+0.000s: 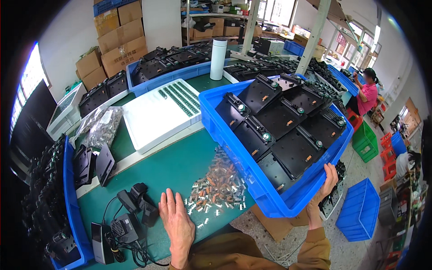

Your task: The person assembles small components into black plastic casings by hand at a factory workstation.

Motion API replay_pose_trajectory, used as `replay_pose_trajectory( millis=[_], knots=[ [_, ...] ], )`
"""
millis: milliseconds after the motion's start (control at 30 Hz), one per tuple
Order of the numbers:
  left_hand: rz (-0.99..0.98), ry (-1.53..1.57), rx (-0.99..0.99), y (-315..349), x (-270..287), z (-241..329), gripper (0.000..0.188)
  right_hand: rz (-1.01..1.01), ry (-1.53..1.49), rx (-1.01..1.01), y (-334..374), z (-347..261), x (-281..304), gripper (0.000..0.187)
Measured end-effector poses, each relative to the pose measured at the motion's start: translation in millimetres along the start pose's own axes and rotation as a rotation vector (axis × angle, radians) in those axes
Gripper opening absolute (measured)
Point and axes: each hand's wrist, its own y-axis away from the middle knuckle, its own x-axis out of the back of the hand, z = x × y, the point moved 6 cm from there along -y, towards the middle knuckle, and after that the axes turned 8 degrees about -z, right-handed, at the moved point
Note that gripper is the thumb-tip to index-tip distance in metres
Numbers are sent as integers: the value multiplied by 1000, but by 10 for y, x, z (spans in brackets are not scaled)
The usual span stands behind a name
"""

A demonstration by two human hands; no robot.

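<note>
In the head view, we judge the step in hand to be steadying or shifting the loaded blue tray [272, 198], which sits tilted at the right of the green desk [175, 153], its near corner out past the edge. Our right hand [327, 182] grips the tray's near right side, fingers against the outer wall; the thumb is hidden from us. Our left hand [177, 223] lies palm down at the desk's near edge, fingers extended, holding nothing. Black panels [282, 116] overlap in the tray, so a next move with it would call for support on its other side and a level carry, lest they slide.

Close against the tray's left wall spreads a heap of small white and orange parts [216, 186], which stands in the way of any shift leftward. Left of our left hand, black adapters [127, 229] and their cables crowd the desk. Beyond the heap lies a white panel [148, 117] with rows of green pieces, and behind it stands a white bottle [218, 58]. On the floor to the right is a blue crate [358, 209].
</note>
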Motion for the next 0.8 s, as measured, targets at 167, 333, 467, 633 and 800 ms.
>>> replay_pose_trajectory(
  millis=[167,333,467,633,800],
  knots=[
    [10,5,1,1,13,-15,44,-8,-13,20,-9,-36,-17,34],
    [14,-35,8,3,7,-3,42,-15,-17,17,2,-17,-21,37],
    [24,-75,21,9,11,-3,39,1,-10,45,-5,-47,-21,38],
    [5,-19,-13,5,-10,-21,45,1,-18,29,6,-37,-33,37],
    [12,-26,-18,13,-3,-22,43,13,-20,14,40,-13,-72,38]
  ],
)
